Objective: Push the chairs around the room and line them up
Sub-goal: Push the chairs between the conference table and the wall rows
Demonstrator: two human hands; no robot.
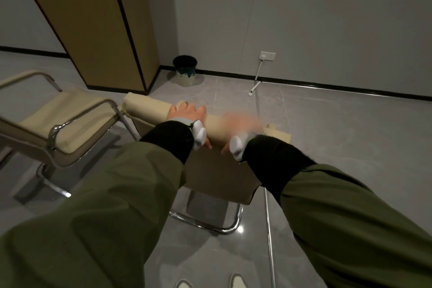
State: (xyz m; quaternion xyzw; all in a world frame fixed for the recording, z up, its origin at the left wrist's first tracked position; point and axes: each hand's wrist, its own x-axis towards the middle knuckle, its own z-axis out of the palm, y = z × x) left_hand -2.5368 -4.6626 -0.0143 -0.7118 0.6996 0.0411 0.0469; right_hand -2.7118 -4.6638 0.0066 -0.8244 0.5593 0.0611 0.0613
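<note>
both hands are on the padded top edge of the near chair (149, 110). left hand (187, 113) has its fingers draped over the roll with the thumb underneath, so it's gripping it. right hand (243, 124) is just beside it on the same roll but blurry, can't tell its grip. second chair (67, 119) sits off to the left of the hands, a bin (184, 66) well beyond them by the wall.

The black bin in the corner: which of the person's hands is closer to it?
Left. The left hand lies on the chair's top edge, almost straight below the bin. The blurred right hand is on that edge too, further right.
</note>
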